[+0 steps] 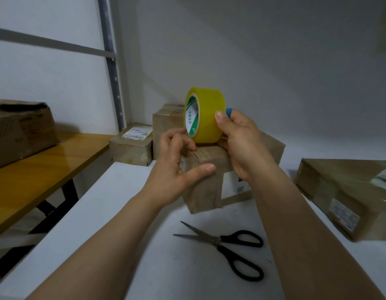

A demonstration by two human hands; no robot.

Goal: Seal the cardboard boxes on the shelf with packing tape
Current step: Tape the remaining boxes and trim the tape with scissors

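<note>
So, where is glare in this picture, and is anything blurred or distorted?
Head view: glare on the wooden table; the shelf post leans from wide-angle distortion; a greenish blur fills the top right corner; the tape roll and scissors look sharp.

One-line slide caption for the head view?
Right hand holds a yellow tape roll over a cardboard box; left hand grips its near corner; open scissors lie on the white shelf.

right box (330, 187): edge-cut | label (134, 133) print: unreadable | blue item (229, 111): mostly hidden
</note>
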